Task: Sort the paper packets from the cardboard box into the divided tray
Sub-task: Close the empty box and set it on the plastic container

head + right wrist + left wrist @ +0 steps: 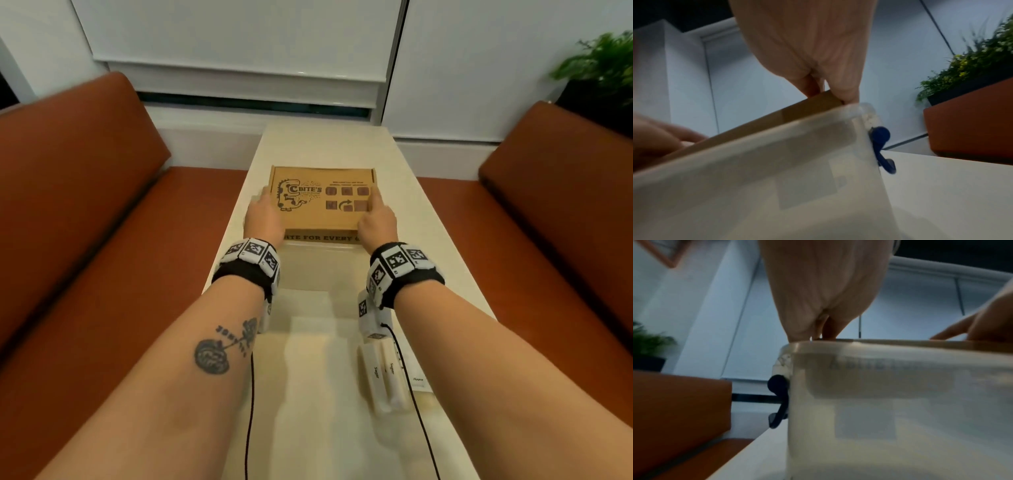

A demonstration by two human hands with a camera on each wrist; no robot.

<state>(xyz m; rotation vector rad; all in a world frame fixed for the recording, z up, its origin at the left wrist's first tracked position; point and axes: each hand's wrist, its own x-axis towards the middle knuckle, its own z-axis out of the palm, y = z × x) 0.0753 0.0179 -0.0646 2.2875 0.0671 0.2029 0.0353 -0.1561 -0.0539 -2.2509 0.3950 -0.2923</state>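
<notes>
Where the pale worktop (394, 164) runs between two rust-brown seats (85, 212), the closed cardboard box (320, 202) lies flat with its printed lid up, just beyond the far end of the translucent divided tray (308, 329). The left hand (262, 216) grasps the box's left edge and the right hand (376, 219) its right edge, so the box sits between the two sets of fingers. In the left wrist view the fingers (826, 331) reach over the box's top edge above the tray wall (879, 402); in the right wrist view the fingers (846, 92) grip the box corner (813, 105). Two paper packets (383, 377) marked "Sugar" stand in a right-hand compartment of the tray, with another packet (418, 378) lying just beside them. A potted plant (599, 68) stands far right.
</notes>
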